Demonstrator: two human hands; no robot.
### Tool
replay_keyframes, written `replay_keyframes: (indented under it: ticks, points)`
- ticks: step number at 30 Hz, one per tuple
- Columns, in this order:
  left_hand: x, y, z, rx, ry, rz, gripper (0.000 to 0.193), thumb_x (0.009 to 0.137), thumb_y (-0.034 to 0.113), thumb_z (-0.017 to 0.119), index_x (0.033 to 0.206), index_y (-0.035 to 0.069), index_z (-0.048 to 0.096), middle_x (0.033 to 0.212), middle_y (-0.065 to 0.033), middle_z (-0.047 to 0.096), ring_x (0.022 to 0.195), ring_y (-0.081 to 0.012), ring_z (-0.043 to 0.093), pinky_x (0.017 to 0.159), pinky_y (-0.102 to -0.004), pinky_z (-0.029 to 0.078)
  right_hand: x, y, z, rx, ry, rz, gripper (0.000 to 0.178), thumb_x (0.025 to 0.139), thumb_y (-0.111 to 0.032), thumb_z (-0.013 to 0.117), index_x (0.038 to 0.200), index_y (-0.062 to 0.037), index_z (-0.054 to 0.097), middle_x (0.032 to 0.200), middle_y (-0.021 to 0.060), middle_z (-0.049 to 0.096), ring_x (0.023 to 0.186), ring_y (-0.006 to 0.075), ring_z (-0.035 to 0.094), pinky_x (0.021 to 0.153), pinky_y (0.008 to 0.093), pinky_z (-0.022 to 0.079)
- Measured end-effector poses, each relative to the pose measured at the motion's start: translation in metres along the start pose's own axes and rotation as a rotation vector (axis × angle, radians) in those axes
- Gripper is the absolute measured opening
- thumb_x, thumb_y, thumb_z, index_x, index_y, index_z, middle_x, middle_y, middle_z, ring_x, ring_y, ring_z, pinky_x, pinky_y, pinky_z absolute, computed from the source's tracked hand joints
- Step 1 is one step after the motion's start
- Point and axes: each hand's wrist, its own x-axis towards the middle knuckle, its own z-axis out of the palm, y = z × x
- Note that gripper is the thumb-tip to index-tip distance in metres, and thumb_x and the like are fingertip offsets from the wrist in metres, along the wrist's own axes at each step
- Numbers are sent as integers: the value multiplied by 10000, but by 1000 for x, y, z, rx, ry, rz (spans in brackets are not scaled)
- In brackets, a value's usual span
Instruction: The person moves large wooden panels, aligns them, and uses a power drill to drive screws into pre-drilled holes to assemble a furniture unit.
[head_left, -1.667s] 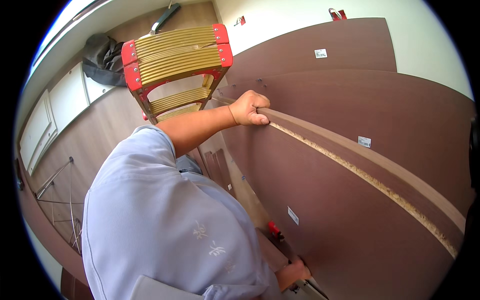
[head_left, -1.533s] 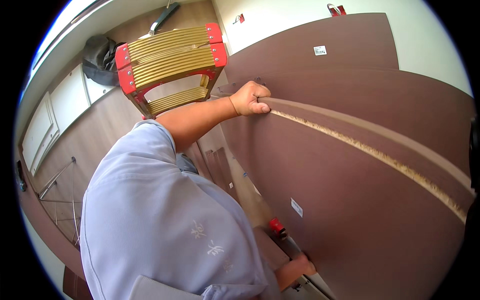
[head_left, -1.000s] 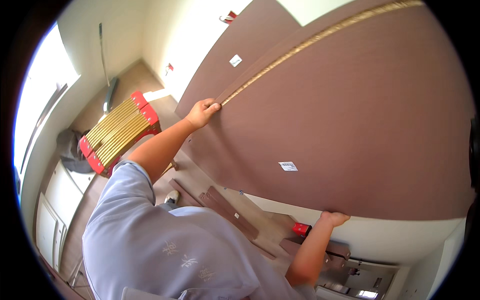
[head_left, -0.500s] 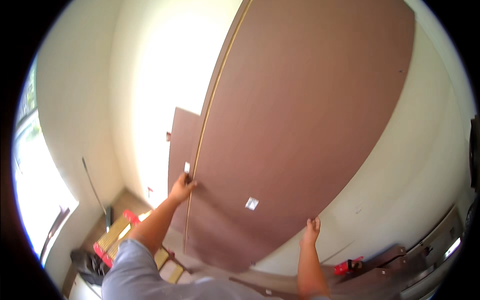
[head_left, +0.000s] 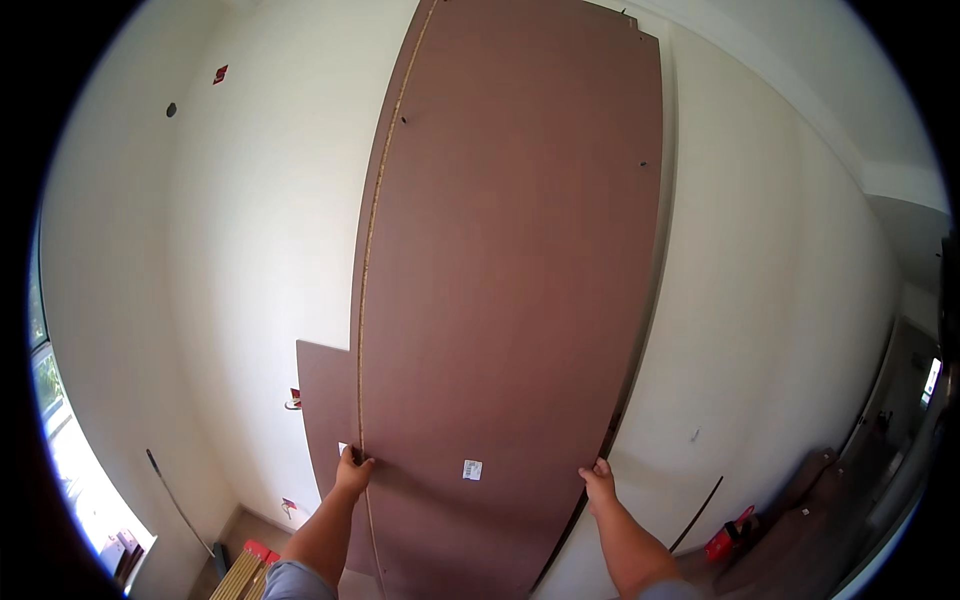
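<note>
Gripping opposite long edges of the tall brown panel [head_left: 515,260] at the frame's centre, the curled left hand [head_left: 352,470] and curled right hand [head_left: 599,485] sit nearly level in the lower part, neither nearer, the panel's long axis rising above them.

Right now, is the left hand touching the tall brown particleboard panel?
Touching: the head view shows the left hand gripping the tall brown particleboard panel at its left edge, the thumb hooked across toward the front face.
</note>
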Motion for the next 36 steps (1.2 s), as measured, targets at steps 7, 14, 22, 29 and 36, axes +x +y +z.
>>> replay_keyframes:
  ticks: [7,14,22,29,36]
  points:
    - [4,-52,2,-13,60,2,651,869,194,761,1421,-24,493,1306,-195,639,1197,-313,637,1014,-391,499,-21,10,5,-117,44,8,563,938,-26,639,1467,46,459,1418,154,595,1308,254,573,1088,354,445]
    - [-118,-248,15,560,-733,-575,461,901,363,717,1279,101,702,1238,-147,714,1175,-281,682,963,-400,541,-219,237,-195,-770,-305,425,429,922,-232,740,1309,-64,662,1110,54,754,995,182,715,815,333,555]
    - [-274,-248,36,1020,-1313,-370,441,963,398,595,1295,125,694,1289,-114,688,1234,-284,630,965,-406,531,-633,125,-323,-1036,-94,1186,358,924,-238,710,1252,-95,693,1212,92,717,1127,225,670,927,362,535]
    - [-272,-237,95,1604,-1595,95,451,1017,428,487,1308,147,686,1334,-86,665,1285,-286,585,968,-411,523,-824,174,-325,-1310,-281,1054,305,926,-243,683,1203,-123,721,1301,126,685,1241,263,631,1025,387,518]
    - [-291,-173,213,2053,-1620,1540,486,1072,458,380,1321,168,679,1379,-57,643,1337,-289,540,970,-415,515,-836,161,-259,-730,285,694,375,948,-365,648,1237,-132,703,1244,151,706,1157,362,644,996,466,511]
